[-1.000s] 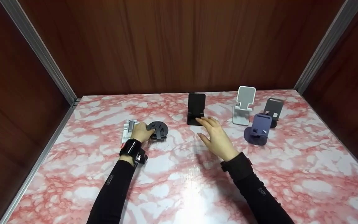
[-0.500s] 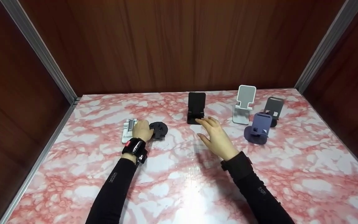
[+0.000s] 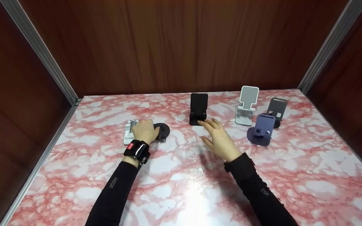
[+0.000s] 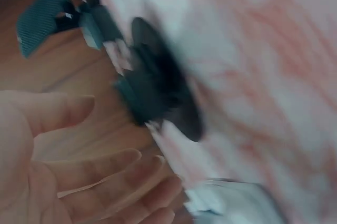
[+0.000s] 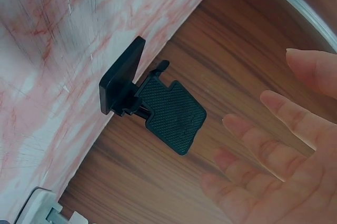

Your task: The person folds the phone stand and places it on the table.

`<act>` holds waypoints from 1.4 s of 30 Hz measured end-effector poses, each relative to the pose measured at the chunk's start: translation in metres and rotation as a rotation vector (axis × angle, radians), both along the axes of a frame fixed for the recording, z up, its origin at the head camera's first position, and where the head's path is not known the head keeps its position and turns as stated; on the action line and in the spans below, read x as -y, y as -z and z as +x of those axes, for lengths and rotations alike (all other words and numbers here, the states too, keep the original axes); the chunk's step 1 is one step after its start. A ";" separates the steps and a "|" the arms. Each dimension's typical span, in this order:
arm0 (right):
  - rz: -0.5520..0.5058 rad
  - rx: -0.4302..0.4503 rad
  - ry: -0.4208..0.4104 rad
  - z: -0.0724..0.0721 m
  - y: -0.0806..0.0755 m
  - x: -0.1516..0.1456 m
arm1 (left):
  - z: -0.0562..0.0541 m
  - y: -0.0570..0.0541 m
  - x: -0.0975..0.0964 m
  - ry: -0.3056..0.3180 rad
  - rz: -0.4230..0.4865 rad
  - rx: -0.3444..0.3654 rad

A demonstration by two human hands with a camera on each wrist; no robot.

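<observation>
My left hand (image 3: pixel 146 130) hovers above the table at left, over the gap between a folded white phone stand (image 3: pixel 128 135) and a folded black round-based phone stand (image 3: pixel 163 130). In the left wrist view its fingers are loosely spread with nothing between them, apart from the round black stand (image 4: pixel 181 108). My right hand (image 3: pixel 220 141) is held with relaxed fingers just in front of an unfolded black phone stand (image 3: pixel 199 103). The right wrist view has that stand (image 5: pixel 176 116) upright beyond the fingertips, not held.
On the right stand an unfolded white phone stand (image 3: pixel 249 97), a dark grey one (image 3: pixel 276 108) and a purple one (image 3: pixel 264 125). Brown wood-look panels (image 3: pixel 181 47) with metal corner posts enclose the marbled pink-and-white table (image 3: pixel 262 185) at the back and sides.
My left hand has shifted slightly right and now covers more of the round black stand in the head view. My right hand has stayed in place.
</observation>
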State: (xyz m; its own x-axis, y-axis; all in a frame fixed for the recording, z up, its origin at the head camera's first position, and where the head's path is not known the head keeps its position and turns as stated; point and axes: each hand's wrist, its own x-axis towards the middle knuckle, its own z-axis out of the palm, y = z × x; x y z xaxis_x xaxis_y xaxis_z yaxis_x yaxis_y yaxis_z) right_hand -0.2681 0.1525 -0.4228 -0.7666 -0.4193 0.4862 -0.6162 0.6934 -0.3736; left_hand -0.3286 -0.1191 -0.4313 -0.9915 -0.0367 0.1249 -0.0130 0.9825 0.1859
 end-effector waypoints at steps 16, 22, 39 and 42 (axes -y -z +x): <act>0.139 0.112 0.040 0.000 0.003 0.000 | 0.035 -0.007 -0.047 0.219 -0.126 -0.121; 0.210 0.175 0.061 -0.001 0.009 -0.001 | 0.050 0.001 -0.056 0.296 -0.108 -0.145; 0.210 0.209 0.195 -0.009 0.017 -0.020 | 0.070 0.012 -0.076 0.396 -0.094 -0.172; 0.225 0.220 0.220 -0.011 0.015 -0.027 | 0.073 0.014 -0.077 0.411 -0.068 -0.207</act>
